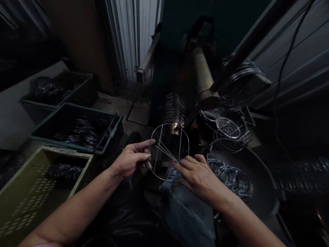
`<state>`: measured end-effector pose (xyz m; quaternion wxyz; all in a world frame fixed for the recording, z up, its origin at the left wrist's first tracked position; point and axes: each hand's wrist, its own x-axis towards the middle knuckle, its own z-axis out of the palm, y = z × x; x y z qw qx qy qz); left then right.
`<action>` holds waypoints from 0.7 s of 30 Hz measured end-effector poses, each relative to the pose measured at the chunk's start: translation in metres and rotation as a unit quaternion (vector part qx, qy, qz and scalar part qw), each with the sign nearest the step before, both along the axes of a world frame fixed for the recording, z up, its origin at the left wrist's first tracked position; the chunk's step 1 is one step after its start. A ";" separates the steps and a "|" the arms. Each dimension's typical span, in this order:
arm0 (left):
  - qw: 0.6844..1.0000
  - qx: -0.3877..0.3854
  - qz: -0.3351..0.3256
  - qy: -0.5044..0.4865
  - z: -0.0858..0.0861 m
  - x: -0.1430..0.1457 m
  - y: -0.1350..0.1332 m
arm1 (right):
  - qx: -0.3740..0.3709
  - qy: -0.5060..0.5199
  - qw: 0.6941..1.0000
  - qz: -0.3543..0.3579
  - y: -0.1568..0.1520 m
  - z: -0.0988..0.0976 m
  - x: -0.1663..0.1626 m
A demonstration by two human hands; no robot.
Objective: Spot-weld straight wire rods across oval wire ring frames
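Observation:
My left hand [131, 158] pinches the left rim of a round wire ring [185, 145] that has two straight cross wires welded in it. My right hand [196, 175] grips a small bundle of thin straight wires [166, 151] whose tips point up-left across the ring. The ring's top edge sits against a brass-coloured electrode [175, 127] of the welding machine, under a slanting arm with a thick cylinder [202, 77]. Both hands hover over my lap in dim light.
A stack of wire rings [174, 108] hangs on the machine behind the electrode. More rings lie in a dark round pan [257, 171] at right. At left stand a pale crate [38, 192], a green crate [74, 128] and a farther dark crate [59, 89], all holding wire parts.

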<state>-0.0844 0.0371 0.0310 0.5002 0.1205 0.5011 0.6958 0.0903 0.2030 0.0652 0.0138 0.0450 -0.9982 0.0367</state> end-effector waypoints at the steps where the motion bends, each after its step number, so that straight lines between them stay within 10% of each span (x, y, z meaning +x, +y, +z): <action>1: 1.000 0.000 -0.002 0.000 0.001 -0.001 0.001 | 0.002 -0.001 1.000 0.003 0.002 0.001 -0.001; 21: 0.998 0.025 -0.006 -0.049 0.010 0.001 0.002 | -0.034 -0.031 0.999 0.009 0.006 0.026 -0.004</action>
